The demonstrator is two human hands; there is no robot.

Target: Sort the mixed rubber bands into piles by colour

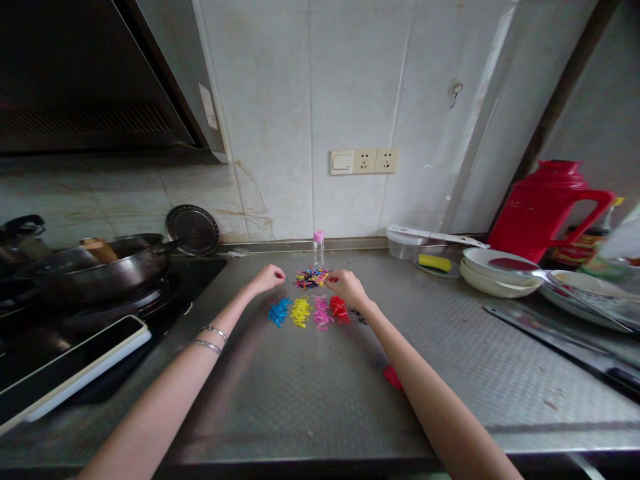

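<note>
Bands (pixel 306 278): thin multicol. tangle, on textured metal ctr (pixel 310 387).

Counter (pixel 290 413) | mixed heap (pixel 306 277) | blue pile (pixel 279 312) | yellow pile (pixel 301 311) | pink pile (pixel 321 312) | red pile (pixel 339 309)

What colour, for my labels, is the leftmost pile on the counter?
Blue; the leftmost pile shows best in the head view.

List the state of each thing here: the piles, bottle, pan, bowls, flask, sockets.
Mixed pile: heaped, colours mingled
Blue pile: unmixed
Yellow pile: unmixed
Pink pile: unmixed
Red pile: unmixed
Black pile: partly hidden
Bottle: upright, capped
Pan: uncovered
Bowls: stacked
Flask: standing
Sockets: unused
</note>
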